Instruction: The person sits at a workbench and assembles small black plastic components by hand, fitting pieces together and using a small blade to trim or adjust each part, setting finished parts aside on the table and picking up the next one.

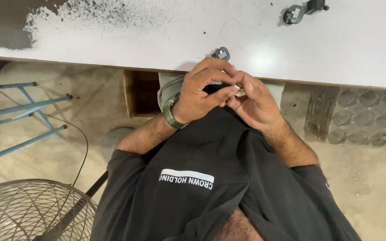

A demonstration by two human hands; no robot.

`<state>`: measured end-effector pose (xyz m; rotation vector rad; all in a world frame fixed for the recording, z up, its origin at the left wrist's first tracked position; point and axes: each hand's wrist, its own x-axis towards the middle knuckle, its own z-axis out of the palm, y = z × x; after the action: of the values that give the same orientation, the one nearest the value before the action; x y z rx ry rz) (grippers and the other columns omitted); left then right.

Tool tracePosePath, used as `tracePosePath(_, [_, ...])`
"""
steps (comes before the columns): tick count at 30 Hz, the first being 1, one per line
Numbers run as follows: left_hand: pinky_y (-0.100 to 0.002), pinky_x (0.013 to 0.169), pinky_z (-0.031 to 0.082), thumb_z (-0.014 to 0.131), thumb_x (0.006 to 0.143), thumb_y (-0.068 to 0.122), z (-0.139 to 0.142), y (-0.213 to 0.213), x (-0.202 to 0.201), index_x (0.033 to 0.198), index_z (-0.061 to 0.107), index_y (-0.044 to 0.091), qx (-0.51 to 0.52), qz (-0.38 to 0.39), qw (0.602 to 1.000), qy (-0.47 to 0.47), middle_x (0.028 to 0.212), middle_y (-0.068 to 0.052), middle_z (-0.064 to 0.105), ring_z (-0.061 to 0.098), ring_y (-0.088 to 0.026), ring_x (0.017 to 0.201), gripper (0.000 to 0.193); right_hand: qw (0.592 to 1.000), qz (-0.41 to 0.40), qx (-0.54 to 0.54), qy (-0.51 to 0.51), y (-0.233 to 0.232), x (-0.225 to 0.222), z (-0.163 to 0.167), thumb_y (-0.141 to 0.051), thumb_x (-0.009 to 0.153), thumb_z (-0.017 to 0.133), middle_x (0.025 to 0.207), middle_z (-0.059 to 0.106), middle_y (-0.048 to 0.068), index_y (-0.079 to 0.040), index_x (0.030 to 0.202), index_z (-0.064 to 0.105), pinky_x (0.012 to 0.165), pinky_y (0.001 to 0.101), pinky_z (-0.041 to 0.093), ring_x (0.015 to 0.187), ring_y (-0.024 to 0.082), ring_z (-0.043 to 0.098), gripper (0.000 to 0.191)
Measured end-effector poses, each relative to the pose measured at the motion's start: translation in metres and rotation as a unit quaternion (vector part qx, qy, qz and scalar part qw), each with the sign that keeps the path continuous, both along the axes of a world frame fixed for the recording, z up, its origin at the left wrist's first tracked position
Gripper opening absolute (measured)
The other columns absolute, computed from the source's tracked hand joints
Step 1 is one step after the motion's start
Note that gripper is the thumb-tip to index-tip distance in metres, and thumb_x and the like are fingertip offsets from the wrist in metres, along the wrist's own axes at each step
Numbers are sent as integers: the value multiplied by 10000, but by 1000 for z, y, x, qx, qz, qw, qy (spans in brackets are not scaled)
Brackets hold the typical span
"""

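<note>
Hands meeting below table edge [90, 61], left hand [202, 91] and right hand [253, 102] fingertips pinching small pale part [240, 91] between them

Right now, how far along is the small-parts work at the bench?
Done: can't tell; no finished pile shows. In hand: both hands, left and right, pinch one small pale part. Left: two dark parts wait on the table, one near, one far.

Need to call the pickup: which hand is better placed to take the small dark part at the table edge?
Probably the left hand: its fingertips lie right beneath the small dark part at the white table's edge. The right hand sits lower, pinching a small pale piece.
</note>
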<state>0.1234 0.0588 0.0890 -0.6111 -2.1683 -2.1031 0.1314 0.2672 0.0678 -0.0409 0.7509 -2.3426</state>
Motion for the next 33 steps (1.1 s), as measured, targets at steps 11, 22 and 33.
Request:
tracePosePath(11, [-300, 882, 574, 848, 926, 140, 7, 1, 3, 1058, 674, 91, 1, -6, 999, 38, 1186, -59, 688, 692, -182, 1072, 223, 995, 38, -53, 73, 8, 4, -13, -331, 1141, 558, 957, 723, 178, -19, 1211, 539, 958, 444, 580, 973, 295, 728, 320])
tracePosePath(22, [-282, 854, 584, 846, 929, 191, -1, 3, 3, 1061, 684, 95, 10, -10, 1000, 28, 1195, -43, 691, 702, -159, 1039, 229, 992, 54, -86, 68, 8, 4, -21, -307, 1148, 509, 1059, 715, 206, 0, 1258, 527, 974, 471, 595, 992, 302, 740, 327])
tracePosePath(33, [-294, 952, 562, 821, 955, 145, -3, 2, 5, 1109, 690, 90, 50, -27, 998, -12, 1238, -47, 677, 676, -150, 1092, 209, 994, 48, -89, 47, 9, 7, -22, -309, 1153, 516, 1014, 718, 182, -17, 1288, 518, 987, 475, 584, 996, 272, 739, 321])
